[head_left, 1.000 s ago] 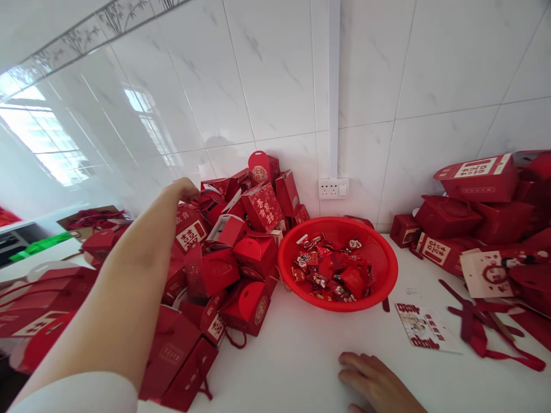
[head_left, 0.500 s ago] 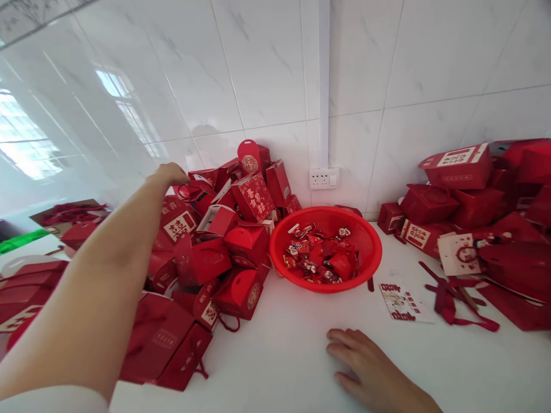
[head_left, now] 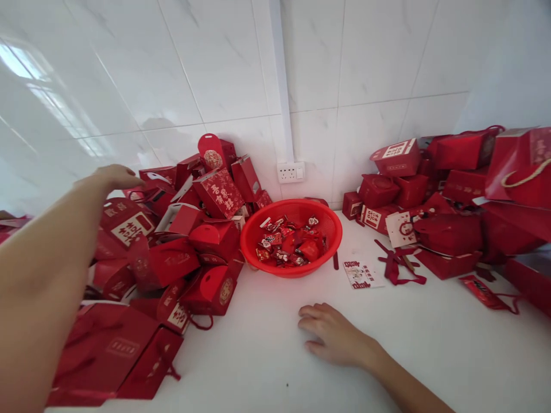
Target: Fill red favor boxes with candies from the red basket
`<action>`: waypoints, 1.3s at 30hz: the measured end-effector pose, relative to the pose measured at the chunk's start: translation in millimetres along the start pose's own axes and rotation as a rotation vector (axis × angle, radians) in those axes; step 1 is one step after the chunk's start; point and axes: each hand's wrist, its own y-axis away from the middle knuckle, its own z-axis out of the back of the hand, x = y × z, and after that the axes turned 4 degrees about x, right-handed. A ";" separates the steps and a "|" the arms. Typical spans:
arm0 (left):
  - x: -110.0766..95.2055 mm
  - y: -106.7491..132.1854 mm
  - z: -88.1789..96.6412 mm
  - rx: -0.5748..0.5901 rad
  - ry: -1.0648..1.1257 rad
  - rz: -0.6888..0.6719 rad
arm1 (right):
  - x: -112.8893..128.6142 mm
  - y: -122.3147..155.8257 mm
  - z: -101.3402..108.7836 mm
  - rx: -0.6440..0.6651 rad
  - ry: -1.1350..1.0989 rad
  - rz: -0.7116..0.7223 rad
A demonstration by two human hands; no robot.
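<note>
On the tabletop (head_left: 258, 355), red boxes (head_left: 172, 261) are heaped beside the left grip (head_left: 115, 176), spread nearer and to its right. They are judged light and stiff, though easily crushed (thin card, by the look), and best pinched gently by opposite edges. Whether one is held there cannot be told; by the loosely curled right grip (head_left: 329, 332), nothing is held. Between the grips, a cord handle (head_left: 203, 328) could be hooked.

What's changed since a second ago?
The view has swung right, bringing a red packet into sight at the right. Nothing on the table visibly moved; I see nothing taken or let go. The left hand stays at the back of the left box pile, its grip unclear; the right hand stays in front of the red basket.
</note>
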 end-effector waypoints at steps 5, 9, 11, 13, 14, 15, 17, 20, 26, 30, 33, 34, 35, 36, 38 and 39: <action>-62.5 42.1 28.1 -0.167 0.263 0.036 | 1.1 -2.7 2.0 0.018 0.010 -0.013; -119.6 81.6 37.3 -0.367 0.526 -0.228 | -0.8 -4.4 1.8 0.025 0.011 -0.014; -145.2 103.7 33.9 -0.389 0.650 -0.411 | -3.2 -4.0 0.7 0.008 -0.014 -0.009; -166.7 133.0 25.8 -0.332 0.757 -0.669 | -5.9 -2.9 0.1 -0.018 -0.053 -0.003; -175.5 151.3 20.2 -0.308 0.796 -0.827 | -7.3 -2.2 0.2 -0.035 -0.082 -0.001; -182.8 171.8 13.6 -0.263 0.797 -0.997 | -8.5 -1.4 0.7 -0.051 -0.115 -0.002; -192.4 216.8 -2.3 -0.137 0.835 -1.256 | -10.2 -0.1 2.7 -0.081 -0.185 -0.016; -194.7 278.6 -31.7 0.167 0.888 -1.418 | -11.6 0.7 6.6 -0.122 -0.278 -0.059; -176.9 320.5 -89.0 0.419 1.034 -1.182 | -17.6 0.7 14.7 -0.153 -0.382 -0.087; -169.0 311.9 -109.8 0.502 1.044 -1.044 | -25.7 5.0 25.3 -0.192 -0.464 -0.090; -168.2 306.5 -116.1 0.560 1.061 -1.023 | -32.2 12.9 38.5 -0.258 -0.490 -0.116; -168.3 305.6 -116.8 0.578 1.067 -1.014 | -34.6 16.6 44.4 -0.290 -0.489 -0.130; -168.5 305.1 -117.1 0.594 1.071 -1.006 | -37.2 20.9 51.3 -0.326 -0.483 -0.148; -168.6 304.9 -117.1 0.612 1.070 -0.999 | -40.1 25.4 59.2 -0.363 -0.474 -0.168; -168.7 304.8 -116.9 0.637 1.058 -0.988 | -46.7 35.2 78.1 -0.443 -0.449 -0.219; -168.7 304.8 -116.9 0.649 1.050 -0.985 | -50.2 40.5 88.8 -0.484 -0.433 -0.247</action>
